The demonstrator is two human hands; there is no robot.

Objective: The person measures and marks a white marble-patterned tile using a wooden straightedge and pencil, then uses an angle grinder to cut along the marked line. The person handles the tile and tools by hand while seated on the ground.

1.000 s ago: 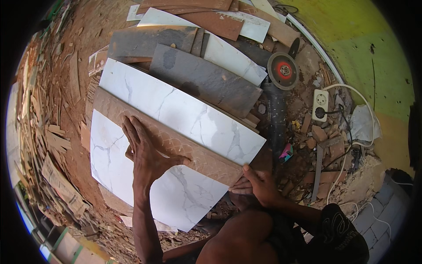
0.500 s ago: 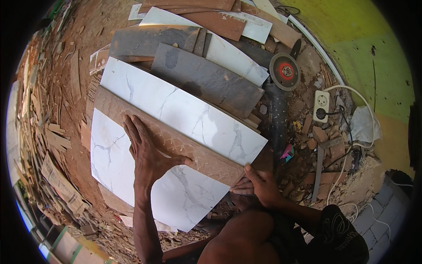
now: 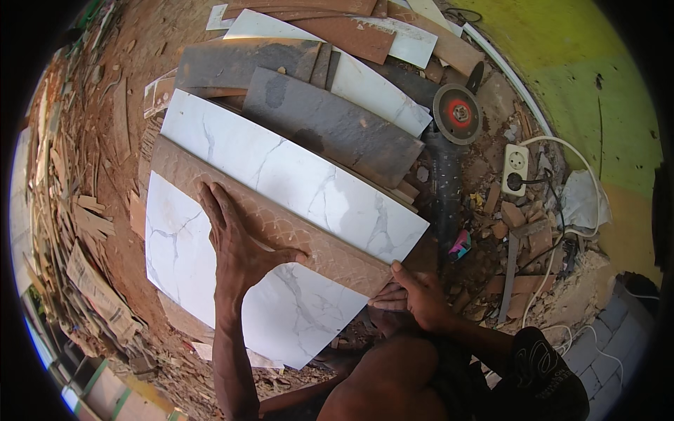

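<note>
A long brown tile strip [image 3: 270, 223] with a raised wavy pattern lies slantwise across a white marble-patterned tile [image 3: 319, 298]. More white tile surface [image 3: 309, 184] shows along the strip's far side. My left hand [image 3: 235, 245] rests on the strip and the white tile, its thumb stretched wide from the fingers and pressing the strip. At the strip's near right end, my right hand [image 3: 418, 298] grips it, thumb on the top edge and fingers at the end face. The undersides of those fingers are partly hidden.
Beyond lie dark grey tile pieces [image 3: 330, 126] and brown offcuts [image 3: 344, 38]. An angle grinder's disc [image 3: 457, 114] faces up at the right. A white power strip [image 3: 515, 168] with a black plug sits near the yellow-green wall [image 3: 590, 77]. Wood scraps [image 3: 91, 217] litter the left ground.
</note>
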